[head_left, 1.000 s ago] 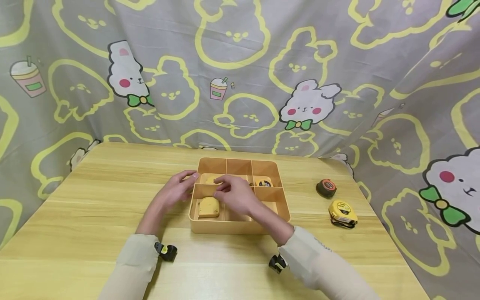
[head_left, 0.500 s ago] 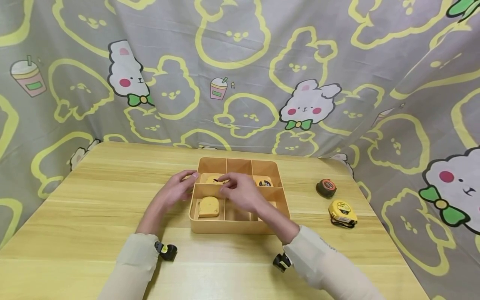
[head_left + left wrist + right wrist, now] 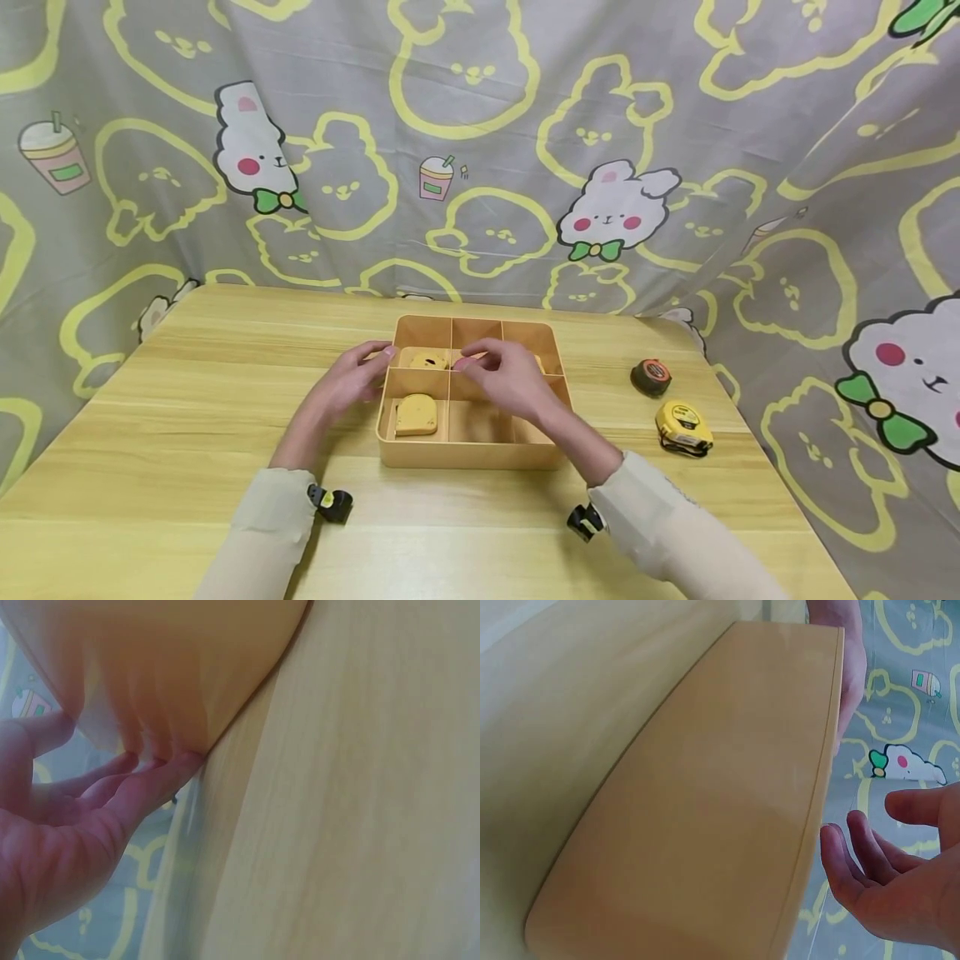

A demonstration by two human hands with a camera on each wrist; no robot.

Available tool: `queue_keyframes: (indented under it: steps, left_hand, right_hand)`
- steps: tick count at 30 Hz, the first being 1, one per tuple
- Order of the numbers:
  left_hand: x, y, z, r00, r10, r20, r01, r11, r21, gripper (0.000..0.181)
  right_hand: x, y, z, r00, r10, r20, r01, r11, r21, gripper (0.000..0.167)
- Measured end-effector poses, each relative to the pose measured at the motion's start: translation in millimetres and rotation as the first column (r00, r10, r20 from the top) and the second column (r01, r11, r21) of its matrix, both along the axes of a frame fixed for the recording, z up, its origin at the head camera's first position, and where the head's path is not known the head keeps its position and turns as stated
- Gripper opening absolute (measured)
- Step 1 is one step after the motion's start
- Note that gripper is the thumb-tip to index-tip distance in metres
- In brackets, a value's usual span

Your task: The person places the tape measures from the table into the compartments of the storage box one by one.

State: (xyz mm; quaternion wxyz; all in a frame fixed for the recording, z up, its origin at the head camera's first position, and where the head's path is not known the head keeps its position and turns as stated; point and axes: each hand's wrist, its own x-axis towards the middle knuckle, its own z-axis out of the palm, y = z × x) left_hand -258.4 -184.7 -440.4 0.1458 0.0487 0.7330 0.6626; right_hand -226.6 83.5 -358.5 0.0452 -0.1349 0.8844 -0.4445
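Observation:
An orange box with divided compartments stands on the table. My left hand rests its fingertips against the box's left wall, as the left wrist view also shows. My right hand hovers over the back middle compartment, fingers loosely bent; in the right wrist view the thumb and fingers are apart with nothing between them. Just by its fingertips lies a small pink thing, mostly hidden. In the back left compartment is a yellow item with a dark mark. A yellow block with a rounded top sits in the front left one.
Right of the box lie a black tape measure with a red face and a yellow tape measure with a black strap. A patterned grey curtain hangs behind the wooden table.
My right hand has moved right, from the back left compartment to the back middle one, uncovering the yellow item's dark mark and the pink thing. My left hand has stayed put.

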Motion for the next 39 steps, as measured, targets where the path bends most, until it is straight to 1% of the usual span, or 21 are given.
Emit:
queue_keyframes:
  steps: [5,10,15,20,29,35,39]
  left_hand:
    - [0.4,-1.0,1.1,1.000,0.003,0.005,-0.002,1.000,-0.017,0.067]
    - [0.9,-2.3,1.5,1.000,0.007,0.000,-0.007,1.000,-0.026,0.066]
    - [1.2,-3.3,1.1,1.000,0.001,0.003,-0.001,1.000,-0.015,0.069]
    - [1.0,-3.6,0.9,1.000,-0.003,0.004,0.003,1.000,-0.016,0.070]
    - [1.0,-1.7,0.2,1.000,-0.002,0.001,0.002,1.000,-0.001,0.068]
    - [0.7,-1.2,0.3,1.000,-0.002,0.005,0.002,1.000,-0.020,0.068]
    - [0.2,-1.0,0.0,1.000,-0.002,0.004,0.002,0.999,-0.034,0.069]
  right_hand:
    - [-2.6,12,2.7,0.999,-0.049,-0.021,0.049,0.998,0.038,0.028]
    - [-6.5,22,2.5,0.997,-0.067,-0.039,0.069,0.996,0.057,0.030]
    - [-10.2,32,2.2,0.993,-0.104,-0.049,0.109,0.989,0.100,0.036]
    - [-13.3,44,2.8,0.987,-0.149,-0.057,0.155,0.981,0.114,0.043]
    - [-16.1,72,2.5,0.985,-0.163,-0.054,0.170,0.968,0.183,0.044]
    - [-18.5,92,2.9,0.983,-0.171,-0.060,0.180,0.961,0.209,0.045]
    - [-20.5,105,2.9,0.982,-0.178,-0.071,0.190,0.948,0.254,0.049]
